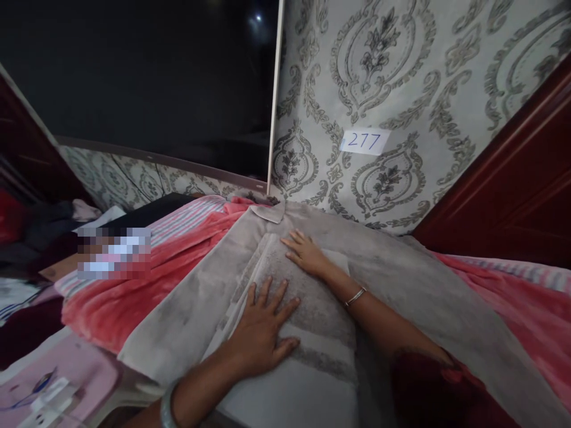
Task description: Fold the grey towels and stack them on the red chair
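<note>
A folded light-grey cloth with darker grey bands [321,309] lies on a larger grey plush blanket [392,267]. My left hand [263,330] rests on the folded cloth near its left edge, fingers spread and palm down. Farther back, my right hand [306,252] lies flat on the cloth's far part, its fingers apart. Neither hand grips anything. A bangle circles each wrist. The near end of the folded cloth runs out of the bottom of the view.
Red plush cloth [147,285] and a striped cloth [187,214] stick out at the left. A pink stool [84,362] stands at lower left. Behind are a large dark television [156,77], patterned wallpaper, a paper marked 277 [364,141], and dark red wood [508,190] at right.
</note>
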The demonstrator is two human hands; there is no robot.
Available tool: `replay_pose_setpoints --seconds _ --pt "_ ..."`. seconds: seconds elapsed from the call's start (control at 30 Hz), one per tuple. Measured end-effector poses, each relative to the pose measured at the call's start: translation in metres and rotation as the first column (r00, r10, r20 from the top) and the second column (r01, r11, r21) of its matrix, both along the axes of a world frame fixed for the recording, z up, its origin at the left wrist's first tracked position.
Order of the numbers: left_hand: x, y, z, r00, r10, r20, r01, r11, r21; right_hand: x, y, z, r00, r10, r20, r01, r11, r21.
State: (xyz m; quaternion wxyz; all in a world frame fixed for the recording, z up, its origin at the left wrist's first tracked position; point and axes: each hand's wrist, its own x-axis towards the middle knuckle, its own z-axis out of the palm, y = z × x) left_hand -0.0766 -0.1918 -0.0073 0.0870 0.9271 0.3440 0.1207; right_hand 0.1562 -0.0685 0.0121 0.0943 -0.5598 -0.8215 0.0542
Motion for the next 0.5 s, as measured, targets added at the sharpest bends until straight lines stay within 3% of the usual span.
replay_pose_setpoints --seconds 0.17,0.4,0.5 --pt "0.001 -0.002 0.002 1.0 0.012 -0.015 -0.012 1.0 -0.023 -0.028 0.014 0.003 0.987 0.156 0.038 -0.152 0.984 -0.093" --pt "0.001 0.001 -0.003 1.0 -0.003 -0.002 0.003 1.0 -0.009 -0.023 0.044 -0.013 0.998 0.065 -0.025 -0.068 0.989 -0.131" --pt "0.001 0.003 -0.004 1.0 0.004 -0.007 -0.004 1.0 0.004 -0.024 0.048 -0.01 0.998 0.057 -0.032 -0.061 0.989 -0.132"
